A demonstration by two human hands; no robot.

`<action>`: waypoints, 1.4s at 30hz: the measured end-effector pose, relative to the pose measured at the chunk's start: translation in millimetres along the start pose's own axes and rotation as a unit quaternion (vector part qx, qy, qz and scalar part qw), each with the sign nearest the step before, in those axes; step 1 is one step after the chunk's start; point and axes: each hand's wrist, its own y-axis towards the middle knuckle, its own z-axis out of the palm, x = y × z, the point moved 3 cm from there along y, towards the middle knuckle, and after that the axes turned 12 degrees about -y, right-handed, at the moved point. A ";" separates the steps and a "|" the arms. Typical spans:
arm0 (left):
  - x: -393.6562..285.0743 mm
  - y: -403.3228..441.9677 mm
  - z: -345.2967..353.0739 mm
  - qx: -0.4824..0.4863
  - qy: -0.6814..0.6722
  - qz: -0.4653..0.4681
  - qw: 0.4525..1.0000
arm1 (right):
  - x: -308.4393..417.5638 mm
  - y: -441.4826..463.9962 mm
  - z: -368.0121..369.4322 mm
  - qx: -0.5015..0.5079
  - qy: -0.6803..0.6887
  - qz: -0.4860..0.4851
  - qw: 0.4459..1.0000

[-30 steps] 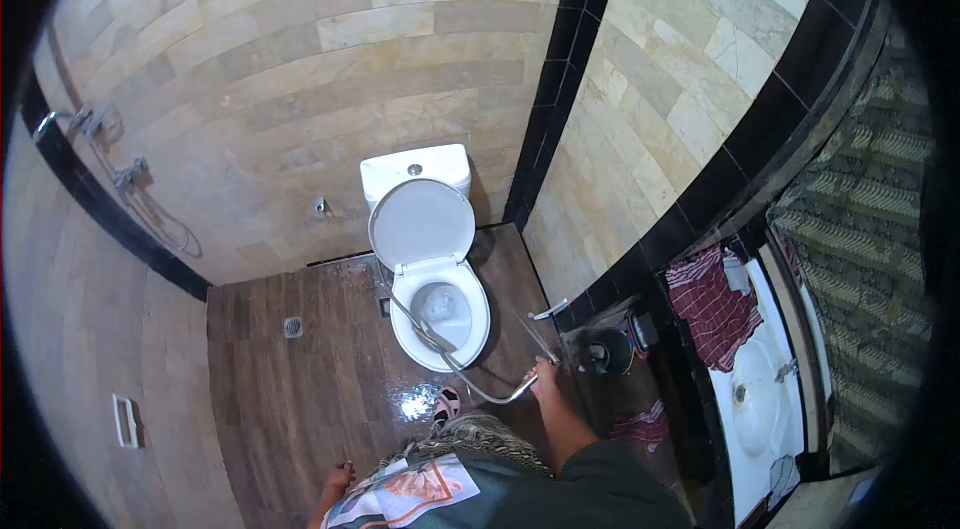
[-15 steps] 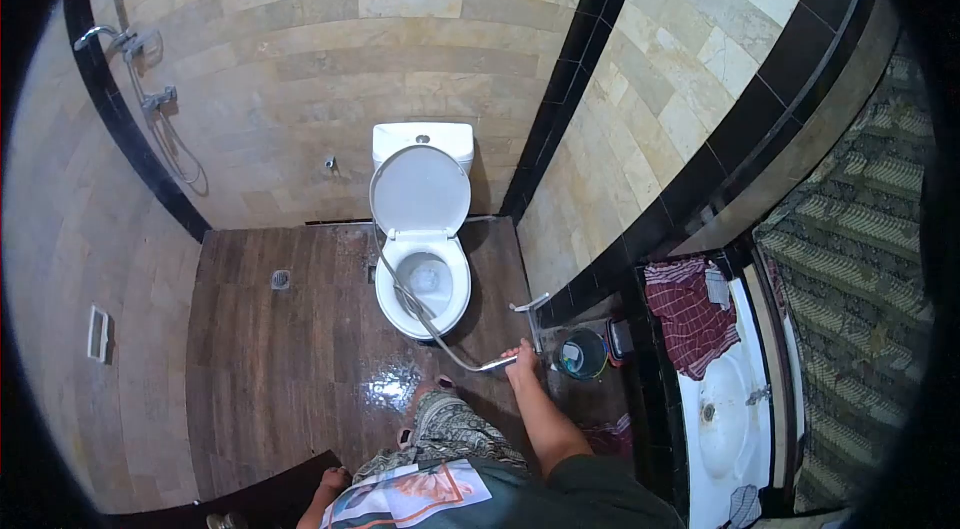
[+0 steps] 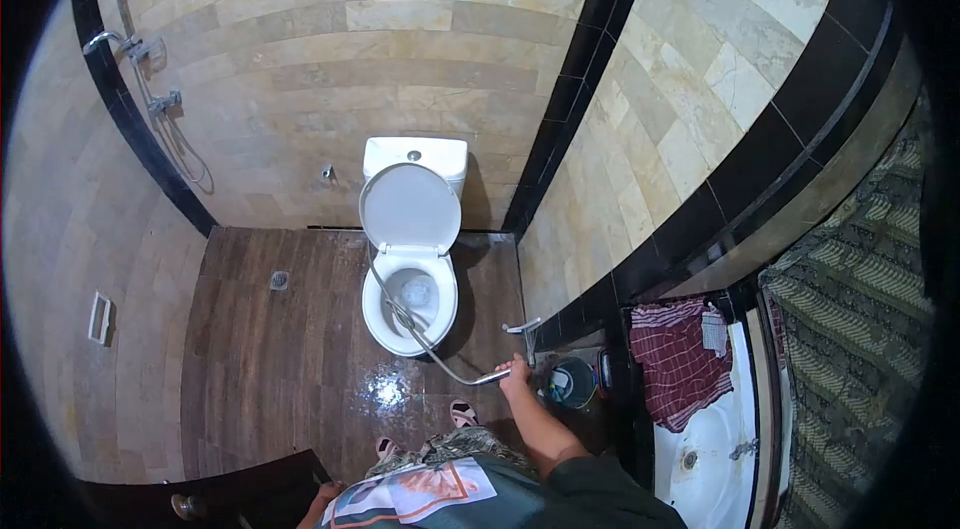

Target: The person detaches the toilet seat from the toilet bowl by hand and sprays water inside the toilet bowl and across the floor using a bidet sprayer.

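Observation:
My right hand (image 3: 515, 376) is closed around the handle of a bidet sprayer (image 3: 491, 378), to the right of the toilet's front. Its grey flexible hose (image 3: 411, 326) runs from behind the seat across the bowl. The white toilet (image 3: 372, 331) stands against the back wall with its lid (image 3: 411, 206) raised. Water shows in the bowl. Low in the view, my left hand (image 3: 327, 498) has curled fingers beside the edge of a dark door (image 3: 285, 474); what they grip, if anything, is hidden.
Wet floor (image 3: 385, 390) shines before the toilet. A bucket (image 3: 573, 382) stands right of my right hand. Further right is a sink (image 3: 700, 464) with a maroon checked cloth (image 3: 680, 359). A shower (image 3: 135, 49) hangs at the left, above a floor drain (image 3: 279, 280).
The view has shifted, and the toilet sits lower in it. More of the dark door and its knob shows at lower left. The sprayer stays in my right hand.

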 end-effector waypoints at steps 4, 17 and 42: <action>-93.8 24.6 -34.3 -0.046 -0.181 -0.070 0.980 | 36.0 17.4 -3.0 0.007 0.004 0.014 1.000; -174.8 -34.6 24.3 -0.199 -0.251 -0.205 0.925 | 79.2 86.6 7.4 -0.026 -0.114 0.018 0.993; -198.1 -42.3 0.8 -0.191 -0.536 -0.207 0.796 | 70.0 87.0 -1.0 -0.017 -0.139 0.069 0.988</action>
